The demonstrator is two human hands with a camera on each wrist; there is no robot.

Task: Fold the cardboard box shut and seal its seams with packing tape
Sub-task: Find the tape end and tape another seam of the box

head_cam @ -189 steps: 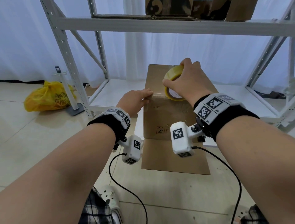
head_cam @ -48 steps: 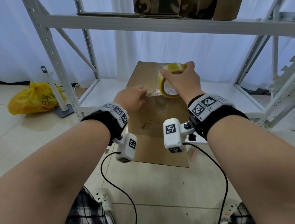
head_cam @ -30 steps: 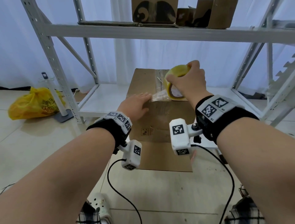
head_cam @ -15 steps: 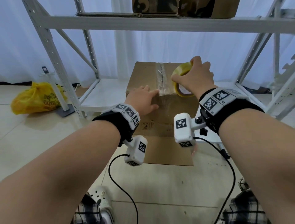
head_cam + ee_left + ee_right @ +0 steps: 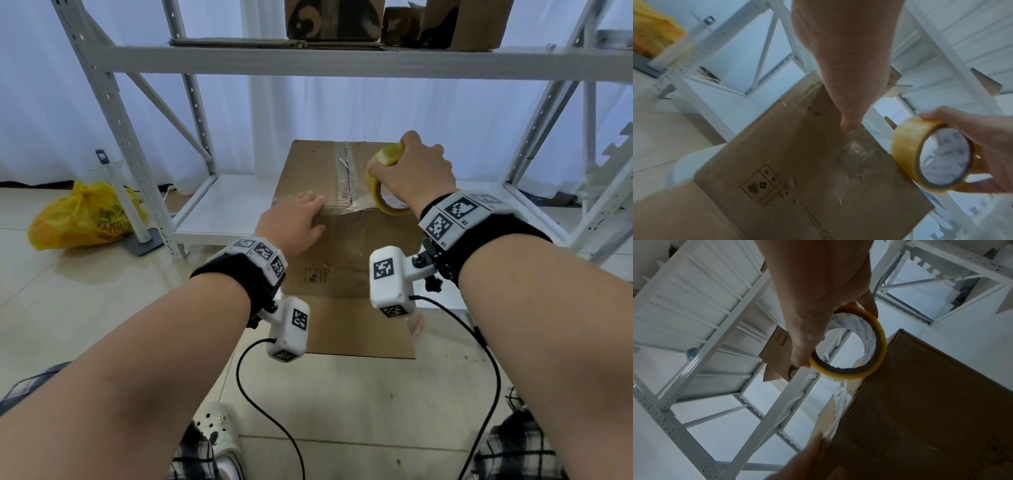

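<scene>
Left hand: we see it flat with fingers straight, pressing down on the near top edge of the cardboard box, just left of the clear tape strip that runs along the box's centre seam.
Right hand: we see its fingers and thumb curled round the packing tape roll, gripping it from above; the thumb presses the roll's outer face.
Packing tape roll: yellow, held on edge at the near right part of the box top; a short stretch of clear tape runs from it leftward across the near edge toward the left fingertips.
Cardboard box: closed, standing on the floor against the lower shelf of the white metal rack; its top flaps are folded shut and one flap lies flat on the floor at the box's near side.
Around the box: we see a yellow plastic bag on the floor well left of the box, beside a white post on a grey base; on the rack's upper shelf above the box stand more cardboard boxes.
In the way: the rack's uprights and diagonal braces flank the box on both sides.
</scene>
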